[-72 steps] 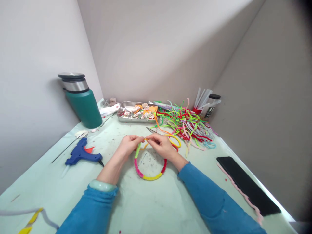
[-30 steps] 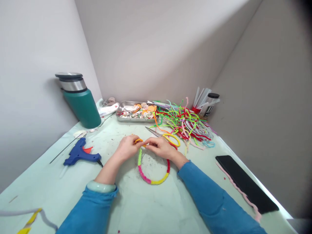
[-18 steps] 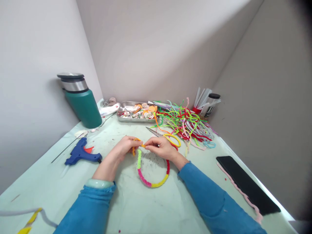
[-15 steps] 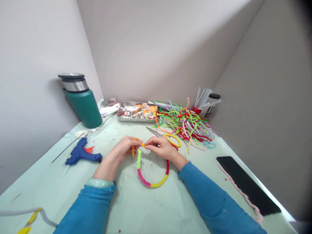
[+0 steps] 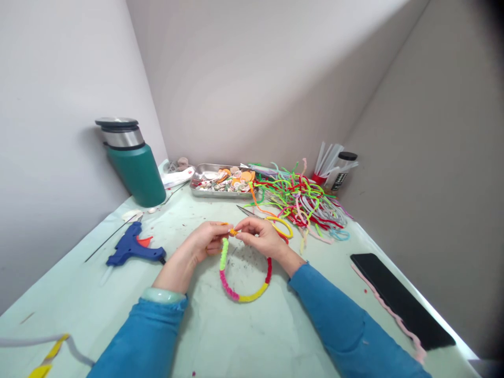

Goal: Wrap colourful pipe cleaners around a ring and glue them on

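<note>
Between my two hands is a short coil of orange pipe cleaner (image 5: 233,232). My left hand (image 5: 207,239) is closed on the orange pipe cleaner, its fingers curled over most of the strand. From the other side, the thumb and forefinger of my right hand (image 5: 258,237) pinch the coil's end. Just below hangs a curved loop (image 5: 252,297) wrapped in fuzzy green, pink, yellow and red sections. Its green end comes up by my left fingers, and its red end passes under my right hand. Whether the orange coil is joined to the loop is hidden.
Scissors (image 5: 280,227) with yellow handles lie behind my right hand. A metal tray (image 5: 220,193) of small pieces and a heap of pipe cleaners (image 5: 303,202) sit at the back. Left are a blue glue gun (image 5: 134,249) and green bottle (image 5: 136,173); right, a black phone (image 5: 401,299).
The orange strand that hung below my left fingers is now mostly hidden in that hand. The coloured loop has shifted slightly up and left. My right hand has barely moved.
</note>
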